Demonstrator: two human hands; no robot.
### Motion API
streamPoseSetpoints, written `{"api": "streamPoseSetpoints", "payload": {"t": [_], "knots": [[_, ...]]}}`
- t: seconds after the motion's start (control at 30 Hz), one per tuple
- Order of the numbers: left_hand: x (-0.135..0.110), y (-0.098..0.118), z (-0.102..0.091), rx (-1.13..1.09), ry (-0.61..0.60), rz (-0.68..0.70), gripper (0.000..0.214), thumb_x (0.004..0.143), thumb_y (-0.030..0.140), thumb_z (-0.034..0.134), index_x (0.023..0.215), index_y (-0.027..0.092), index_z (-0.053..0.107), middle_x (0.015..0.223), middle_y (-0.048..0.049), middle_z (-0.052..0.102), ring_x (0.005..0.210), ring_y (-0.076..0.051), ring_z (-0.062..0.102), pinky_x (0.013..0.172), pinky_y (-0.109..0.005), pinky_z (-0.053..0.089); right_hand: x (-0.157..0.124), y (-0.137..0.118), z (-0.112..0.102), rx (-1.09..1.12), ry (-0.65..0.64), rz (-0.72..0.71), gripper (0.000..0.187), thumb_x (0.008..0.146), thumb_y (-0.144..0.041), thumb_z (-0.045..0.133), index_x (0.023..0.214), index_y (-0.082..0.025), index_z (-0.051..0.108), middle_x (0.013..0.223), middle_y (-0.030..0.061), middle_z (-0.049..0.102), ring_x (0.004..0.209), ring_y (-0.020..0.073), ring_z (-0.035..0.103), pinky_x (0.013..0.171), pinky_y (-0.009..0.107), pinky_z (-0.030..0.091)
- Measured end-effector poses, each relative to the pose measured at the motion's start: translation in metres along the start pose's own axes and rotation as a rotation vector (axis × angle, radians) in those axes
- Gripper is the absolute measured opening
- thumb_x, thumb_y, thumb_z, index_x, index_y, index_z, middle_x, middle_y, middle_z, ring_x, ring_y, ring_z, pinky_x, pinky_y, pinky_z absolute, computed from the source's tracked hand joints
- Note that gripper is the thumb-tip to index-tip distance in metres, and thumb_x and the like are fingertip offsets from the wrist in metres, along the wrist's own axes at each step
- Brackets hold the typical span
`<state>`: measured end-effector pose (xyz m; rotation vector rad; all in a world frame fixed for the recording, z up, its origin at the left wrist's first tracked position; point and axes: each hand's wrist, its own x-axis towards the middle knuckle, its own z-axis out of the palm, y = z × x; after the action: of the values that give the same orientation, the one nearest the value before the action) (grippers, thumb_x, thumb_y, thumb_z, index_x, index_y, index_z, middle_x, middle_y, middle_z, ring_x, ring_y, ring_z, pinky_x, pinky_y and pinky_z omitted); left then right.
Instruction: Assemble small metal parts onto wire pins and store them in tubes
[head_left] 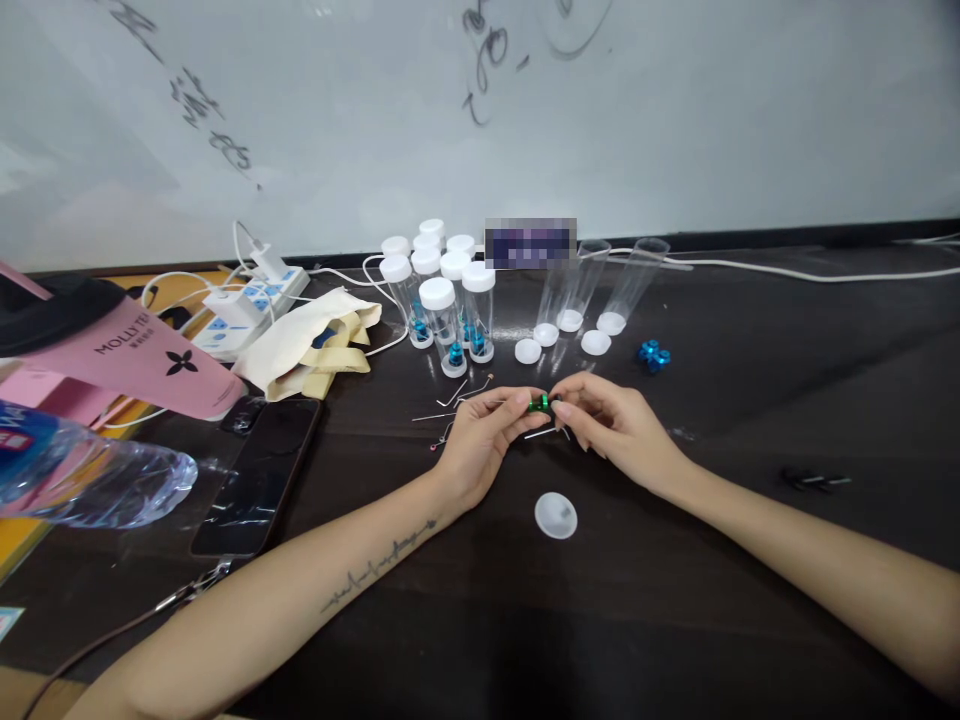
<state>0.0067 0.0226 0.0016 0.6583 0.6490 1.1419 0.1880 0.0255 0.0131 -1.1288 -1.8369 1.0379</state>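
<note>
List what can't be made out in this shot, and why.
All in the head view:
- Green piece: partly covered by the left hand; full shape hidden.
- Dark bit at the right hand: too small, partly behind fingers.
- Black item: blurred against the dark table.
- Bottle: cut off by the left edge.
- Purple sign: pixelated, wording unreadable.

The green piece (544, 402) looks glossy, metallic; the capped tubes (481, 309), smooth clear plastic; the tabletop (675, 610), polished wood; the bag (279, 345), matt cloth.
</note>
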Motion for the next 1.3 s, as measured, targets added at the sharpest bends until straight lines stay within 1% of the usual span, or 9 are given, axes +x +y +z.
{"api": "streamPoseSetpoints", "payload": {"t": [0.1,0.2,0.3,0.67,0.73,0.8,0.93,1.1,1.3], "knots": [[0.0005,-0.0005,-0.0007,0.010,-0.009,0.003,0.009,0.078,0.019,0.074,0.084,0.013,0.077,0.089,-0.0031,0.074,0.076,-0.009,0.068,0.082,-0.020,0.053,0.0009,0.0006,-0.0004,0.013,-0.013,-0.004,0.024,0.096,-0.041,0.053,0.095,-0.018,0.060,0.065,-0.0027,0.056,0.048,0.0070,0.049,0.043,0.019,0.038],[0.0008,-0.0006,-0.0007,0.014,-0.011,0.012,0.008,0.080,0.019,0.072,0.083,0.013,0.077,0.090,-0.0031,0.074,0.076,-0.009,0.068,0.081,-0.020,0.054,0.0007,0.0015,-0.0011,0.043,0.002,-0.017,0.027,0.099,-0.042,0.047,0.099,-0.019,0.061,0.070,-0.0013,0.060,0.048,0.0067,0.050,0.042,0.019,0.038],[0.0008,-0.0005,-0.0001,0.012,-0.002,0.014,0.007,0.079,0.019,0.073,0.081,0.013,0.076,0.090,-0.0035,0.074,0.077,-0.009,0.068,0.081,-0.020,0.054,-0.0003,0.0016,-0.0016,0.062,0.028,-0.030,0.028,0.101,-0.042,0.044,0.105,-0.019,0.060,0.072,-0.0010,0.060,0.048,0.0067,0.051,0.042,0.018,0.039],[-0.0002,-0.0002,-0.0013,-0.017,0.008,0.004,0.013,0.081,0.024,0.071,0.082,0.012,0.076,0.092,-0.0050,0.074,0.075,-0.011,0.068,0.082,-0.023,0.053,-0.0008,0.0035,-0.0012,0.114,0.030,-0.011,0.035,0.101,-0.045,0.040,0.106,-0.018,0.061,0.075,0.0011,0.060,0.048,0.0079,0.050,0.038,0.019,0.039],[0.0005,0.0004,-0.0012,-0.016,0.006,0.003,0.014,0.082,0.025,0.070,0.082,0.012,0.076,0.091,-0.0055,0.074,0.075,-0.011,0.068,0.082,-0.023,0.053,-0.0013,0.0029,-0.0010,0.115,0.039,-0.008,0.033,0.101,-0.045,0.041,0.110,-0.019,0.060,0.076,0.0009,0.060,0.048,0.0079,0.050,0.038,0.019,0.039],[0.0013,0.0010,-0.0009,-0.017,0.012,0.004,0.013,0.081,0.025,0.072,0.081,0.012,0.076,0.091,-0.0056,0.074,0.074,-0.011,0.067,0.082,-0.024,0.053,-0.0017,0.0020,-0.0007,0.106,0.043,-0.005,0.028,0.098,-0.043,0.048,0.112,-0.020,0.058,0.076,-0.0003,0.059,0.049,0.0078,0.050,0.040,0.019,0.039],[0.0014,0.0018,-0.0003,-0.022,0.016,0.010,0.012,0.080,0.024,0.072,0.081,0.013,0.076,0.091,-0.0053,0.074,0.075,-0.011,0.067,0.083,-0.024,0.053,-0.0011,0.0012,0.0007,0.059,0.044,-0.021,0.022,0.091,-0.035,0.062,0.106,-0.020,0.057,0.073,-0.0023,0.057,0.054,0.0081,0.051,0.047,0.020,0.043],[-0.0006,0.0012,-0.0006,-0.013,-0.005,0.002,0.012,0.081,0.022,0.070,0.083,0.012,0.076,0.091,-0.0050,0.074,0.081,-0.012,0.068,0.086,-0.024,0.052,-0.0001,0.0007,0.0017,0.034,0.050,-0.003,0.020,0.092,-0.036,0.061,0.099,-0.018,0.058,0.069,-0.0027,0.057,0.052,0.0077,0.050,0.046,0.021,0.040],[0.0002,-0.0001,-0.0011,0.009,0.002,-0.009,0.011,0.076,0.021,0.076,0.084,0.014,0.076,0.088,-0.0035,0.074,0.077,-0.010,0.068,0.084,-0.023,0.052,0.0000,-0.0023,0.0005,0.023,0.023,0.015,0.021,0.093,-0.039,0.058,0.097,-0.018,0.058,0.062,-0.0038,0.055,0.047,0.0077,0.048,0.042,0.020,0.038]]}}
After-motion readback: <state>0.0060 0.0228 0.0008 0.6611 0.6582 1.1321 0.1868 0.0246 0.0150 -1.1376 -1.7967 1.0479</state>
